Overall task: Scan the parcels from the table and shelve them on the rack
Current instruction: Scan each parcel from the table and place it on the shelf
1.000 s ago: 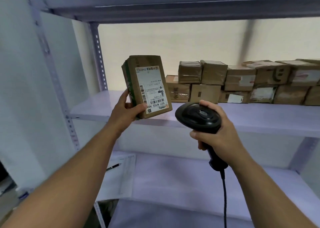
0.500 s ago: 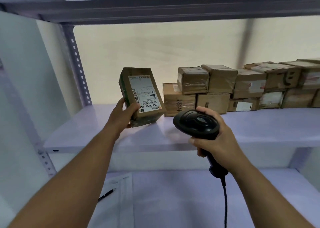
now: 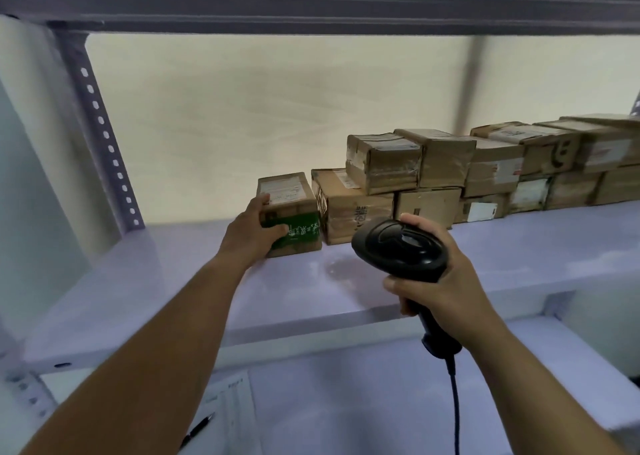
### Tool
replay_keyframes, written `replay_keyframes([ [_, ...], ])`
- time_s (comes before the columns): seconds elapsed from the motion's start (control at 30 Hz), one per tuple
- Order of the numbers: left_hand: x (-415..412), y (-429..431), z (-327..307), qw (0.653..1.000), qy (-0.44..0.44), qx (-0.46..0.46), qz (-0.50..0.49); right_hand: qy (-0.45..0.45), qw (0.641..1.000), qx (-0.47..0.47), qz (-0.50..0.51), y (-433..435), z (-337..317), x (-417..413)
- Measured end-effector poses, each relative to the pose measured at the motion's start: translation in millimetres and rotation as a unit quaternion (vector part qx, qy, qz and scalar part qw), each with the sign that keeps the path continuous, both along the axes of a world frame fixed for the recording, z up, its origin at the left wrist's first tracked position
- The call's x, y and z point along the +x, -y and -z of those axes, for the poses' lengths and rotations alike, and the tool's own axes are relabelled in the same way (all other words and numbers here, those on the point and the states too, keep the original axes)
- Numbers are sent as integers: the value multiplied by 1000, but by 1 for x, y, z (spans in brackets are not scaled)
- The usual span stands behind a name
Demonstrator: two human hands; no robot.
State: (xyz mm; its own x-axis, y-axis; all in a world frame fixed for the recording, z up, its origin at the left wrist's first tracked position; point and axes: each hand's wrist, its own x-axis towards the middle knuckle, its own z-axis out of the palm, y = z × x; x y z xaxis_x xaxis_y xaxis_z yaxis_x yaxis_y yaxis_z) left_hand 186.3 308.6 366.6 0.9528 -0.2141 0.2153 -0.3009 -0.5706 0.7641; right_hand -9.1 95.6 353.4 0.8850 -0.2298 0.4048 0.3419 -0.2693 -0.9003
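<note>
On the shelf (image 3: 346,281) the parcel (image 3: 291,208) sits just beside the end box (image 3: 356,208), left hand (image 3: 254,234) fingers grasping it, right hand (image 3: 446,281) fingers clenched round the scanner (image 3: 398,246); a skewed push could jostle the stacked row

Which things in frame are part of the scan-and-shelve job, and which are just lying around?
Job: parcel with green print, gripped by left hand on the rack shelf; scanner in right hand; stacked parcels to its right.
Lying about: pen and paper sheet on the lower shelf.
</note>
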Motion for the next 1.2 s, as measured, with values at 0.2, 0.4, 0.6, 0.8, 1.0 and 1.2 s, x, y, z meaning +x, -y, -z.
replay_keyframes([
  [0.2, 13, 12, 1, 999, 26, 21, 6, 4, 999, -15, 31, -6, 4, -1],
  [0.4, 20, 6, 0, 998, 27, 48, 31, -1, 998, -9, 58, -16, 11, -6],
  [0.6, 10, 5, 5, 998, 40, 52, 15, -10, 996, -2, 86, -24, 12, -15],
  [0.8, -32, 2, 9, 974, 211, 63, -45, -7, 995, 3, 102, -27, 21, -28],
  [1.0, -91, 30, 26, 953, 302, -8, 36, -10, 993, 21, 118, -13, 25, -71],
  [1.2, -176, 85, 67, 968, 218, -72, 102, -13, 986, 51, 160, 20, 42, -147],
])
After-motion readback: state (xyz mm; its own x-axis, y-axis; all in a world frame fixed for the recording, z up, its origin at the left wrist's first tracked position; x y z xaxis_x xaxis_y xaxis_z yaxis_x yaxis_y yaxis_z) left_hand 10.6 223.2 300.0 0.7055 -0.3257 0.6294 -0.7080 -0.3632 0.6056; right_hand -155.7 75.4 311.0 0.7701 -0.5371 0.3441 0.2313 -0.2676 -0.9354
